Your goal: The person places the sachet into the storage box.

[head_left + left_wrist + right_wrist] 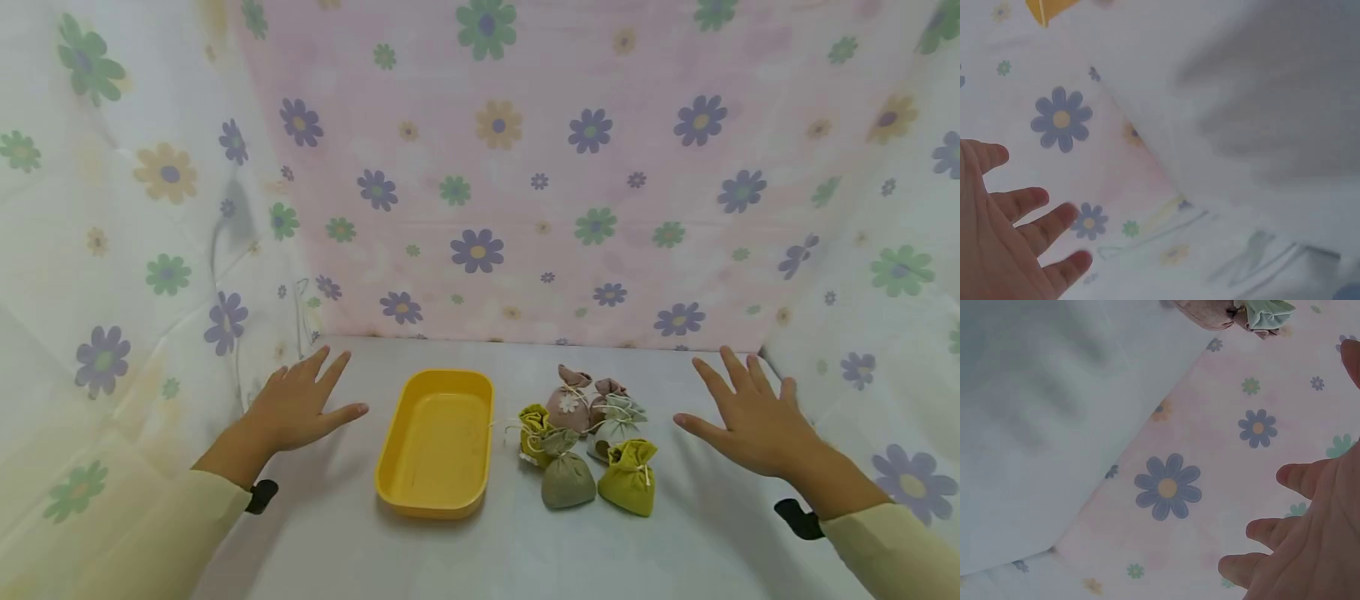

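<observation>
My left hand is held out with fingers spread, left of a yellow tray, and nothing is in it. On the other side my right hand, also spread and holding nothing, is over the table to the right of several small drawstring pouches. These are a pinkish-brown pouch with a white flower, another brownish one behind a pale green pouch, a mustard pouch, a grey-green pouch and a yellow-green pouch. In the right wrist view, parts of the pale green pouch show at the top.
A white tabletop lies under everything. Flowered cloth hangs behind it and along both sides. A thin cord shape shows at the left cloth. Black bands are at both wrists.
</observation>
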`<state>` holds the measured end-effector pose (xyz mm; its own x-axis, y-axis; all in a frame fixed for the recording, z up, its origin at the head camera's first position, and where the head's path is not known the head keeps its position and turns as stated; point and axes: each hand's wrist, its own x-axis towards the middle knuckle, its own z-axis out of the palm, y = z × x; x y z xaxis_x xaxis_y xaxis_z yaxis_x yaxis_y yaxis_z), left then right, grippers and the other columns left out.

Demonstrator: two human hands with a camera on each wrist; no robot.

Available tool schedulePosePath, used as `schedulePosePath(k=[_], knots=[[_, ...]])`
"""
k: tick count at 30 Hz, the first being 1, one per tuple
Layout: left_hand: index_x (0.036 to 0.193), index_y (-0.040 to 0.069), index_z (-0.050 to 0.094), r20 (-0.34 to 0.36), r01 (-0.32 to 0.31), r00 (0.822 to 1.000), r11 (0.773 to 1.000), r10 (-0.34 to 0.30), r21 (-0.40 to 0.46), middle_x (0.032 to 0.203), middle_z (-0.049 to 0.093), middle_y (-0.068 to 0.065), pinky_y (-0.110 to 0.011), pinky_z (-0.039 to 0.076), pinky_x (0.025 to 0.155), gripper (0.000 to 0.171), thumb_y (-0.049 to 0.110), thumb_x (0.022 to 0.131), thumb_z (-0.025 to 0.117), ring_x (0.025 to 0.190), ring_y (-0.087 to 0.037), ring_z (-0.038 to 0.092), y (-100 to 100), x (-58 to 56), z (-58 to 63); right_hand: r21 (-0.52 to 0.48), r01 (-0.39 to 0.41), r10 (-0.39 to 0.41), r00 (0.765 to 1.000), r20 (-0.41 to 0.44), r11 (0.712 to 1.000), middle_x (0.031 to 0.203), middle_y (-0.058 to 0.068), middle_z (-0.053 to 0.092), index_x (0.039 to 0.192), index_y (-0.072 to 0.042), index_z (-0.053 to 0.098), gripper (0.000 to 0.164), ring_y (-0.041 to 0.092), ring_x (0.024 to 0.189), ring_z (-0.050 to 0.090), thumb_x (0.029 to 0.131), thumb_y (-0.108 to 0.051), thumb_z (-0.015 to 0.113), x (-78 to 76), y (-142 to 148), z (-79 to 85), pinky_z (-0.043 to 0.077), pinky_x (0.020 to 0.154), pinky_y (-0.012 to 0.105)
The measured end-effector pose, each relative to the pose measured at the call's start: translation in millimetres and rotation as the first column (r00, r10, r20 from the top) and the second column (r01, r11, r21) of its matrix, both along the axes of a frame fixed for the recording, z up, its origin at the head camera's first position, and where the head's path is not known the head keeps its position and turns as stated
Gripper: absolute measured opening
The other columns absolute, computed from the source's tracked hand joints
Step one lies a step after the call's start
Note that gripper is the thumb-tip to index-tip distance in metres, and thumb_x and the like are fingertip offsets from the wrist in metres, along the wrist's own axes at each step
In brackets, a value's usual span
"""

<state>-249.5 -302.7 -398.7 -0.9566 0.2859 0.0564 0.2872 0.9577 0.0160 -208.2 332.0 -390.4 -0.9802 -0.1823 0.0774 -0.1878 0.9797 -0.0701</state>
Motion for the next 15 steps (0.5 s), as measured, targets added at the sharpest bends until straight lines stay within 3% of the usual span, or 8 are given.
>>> schedulePosePath(k=[4, 8, 12, 15], knots=[[0.166, 0.013, 0.022, 0.033, 0.006, 0.999, 0.996, -0.009, 0.09, 0.163, 0.033, -0.027, -0.073, 0.04, 0.108, 0.101, 0.083, 0.094, 0.036, 0.141, -0.052, 0.042, 7, 0.3, -10.7, -0.021, -0.008, 0.008, 1.0, -0.01, 1.0, 0.17, 0.03, 0.004, 0.166, -0.014, 0.017, 0.102, 0.065, 0.149, 0.01, 0.094, -0.078, 0.048, -2.2, -6, -2.1, 0.003, 0.102, 0.093], [0.164, 0.011, 0.026, 0.085, 0.001, 0.996, 0.98, -0.018, 0.197, 0.159, 0.038, -0.026, -0.071, 0.043, 0.107, 0.099, 0.081, 0.095, 0.04, 0.139, -0.049, 0.045, 18, -0.3, -22.6, -0.046, -0.022, 0.022, 1.0, -0.006, 0.999, 0.17, 0.03, 0.009, 0.165, -0.013, 0.021, 0.101, 0.062, 0.15, 0.013, 0.094, -0.078, 0.049, -4.5, -13, -3.6, 0.006, 0.105, 0.09], [0.161, 0.012, 0.031, 0.126, -0.02, 0.992, 0.958, -0.017, 0.287, 0.15, 0.047, -0.022, -0.061, 0.054, 0.098, 0.091, 0.073, 0.097, 0.048, 0.119, -0.039, 0.061, 29, -1.6, -33.4, -0.031, -0.059, 0.058, 0.998, -0.033, 0.998, 0.167, 0.031, 0.022, 0.163, -0.009, 0.028, 0.099, 0.06, 0.146, 0.029, 0.094, -0.077, 0.049, -5.5, -21, -4.4, 0.019, 0.108, 0.086], [0.16, 0.015, 0.034, 0.152, -0.043, 0.988, 0.936, -0.012, 0.35, 0.143, 0.052, -0.018, -0.048, 0.059, 0.086, 0.083, 0.067, 0.098, 0.054, 0.104, -0.026, 0.063, 38, -3.2, -40.2, -0.022, -0.085, 0.084, 0.995, -0.048, 0.996, 0.164, 0.03, 0.029, 0.162, -0.008, 0.031, 0.097, 0.057, 0.141, 0.038, 0.095, -0.076, 0.048, -5.4, -27, -5.5, 0.031, 0.106, 0.082]])
